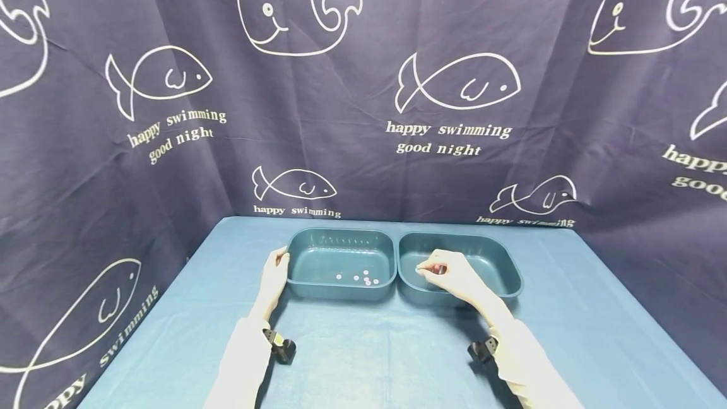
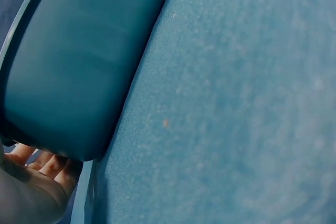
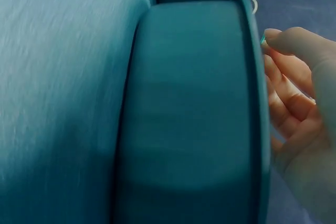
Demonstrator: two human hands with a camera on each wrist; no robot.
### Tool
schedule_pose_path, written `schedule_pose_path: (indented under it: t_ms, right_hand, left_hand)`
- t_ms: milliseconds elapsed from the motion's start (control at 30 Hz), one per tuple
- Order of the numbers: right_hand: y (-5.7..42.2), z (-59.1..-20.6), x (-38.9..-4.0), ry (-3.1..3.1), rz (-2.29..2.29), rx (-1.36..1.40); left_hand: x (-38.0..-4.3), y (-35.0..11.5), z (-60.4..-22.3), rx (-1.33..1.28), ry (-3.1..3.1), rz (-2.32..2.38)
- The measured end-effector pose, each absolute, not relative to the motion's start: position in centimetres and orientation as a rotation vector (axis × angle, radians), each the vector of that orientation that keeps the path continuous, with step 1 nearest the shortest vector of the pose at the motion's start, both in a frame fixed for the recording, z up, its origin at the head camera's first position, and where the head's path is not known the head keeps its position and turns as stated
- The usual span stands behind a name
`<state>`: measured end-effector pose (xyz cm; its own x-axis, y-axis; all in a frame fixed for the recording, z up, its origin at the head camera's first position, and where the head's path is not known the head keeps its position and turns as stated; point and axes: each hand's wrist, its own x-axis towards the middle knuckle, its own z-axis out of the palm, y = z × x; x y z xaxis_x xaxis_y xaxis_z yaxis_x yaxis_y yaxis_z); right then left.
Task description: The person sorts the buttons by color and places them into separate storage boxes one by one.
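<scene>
My left hand [image 1: 275, 275] holds the left end of a teal plastic bin [image 1: 341, 290]. In the left wrist view its fingers [image 2: 52, 167] lie against the bin's outer end wall. Several small, white, round pieces [image 1: 366, 279] lie on that bin's floor toward its near right corner. Over a second teal bin [image 1: 460, 298] on the right, my right hand [image 1: 451, 273] pinches a tiny piece between thumb and index finger. A small greenish glint shows at those fingertips [image 3: 273, 34] in the right wrist view, just past the rim; most of the piece is hidden.
Both bins stand side by side, their ends nearly meeting, on a table with a light blue cloth [image 1: 352, 352]. A dark curtain [image 1: 363, 100] with white fish and whale drawings hangs behind and at both sides. A black wrist camera [image 1: 283, 349] sits on each forearm.
</scene>
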<state>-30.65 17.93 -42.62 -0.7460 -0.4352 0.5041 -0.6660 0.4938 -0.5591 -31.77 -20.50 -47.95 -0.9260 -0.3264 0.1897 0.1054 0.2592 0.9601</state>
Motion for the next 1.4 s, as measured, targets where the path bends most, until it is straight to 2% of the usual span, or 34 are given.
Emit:
schedule_pose_path:
  t_ms: [1400]
  right_hand:
    - [20.2,-44.0,-32.8,-2.555,1.055,0.685]
  left_hand:
    - [-31.7,-20.5,-48.0,0.209,-2.204,-1.695]
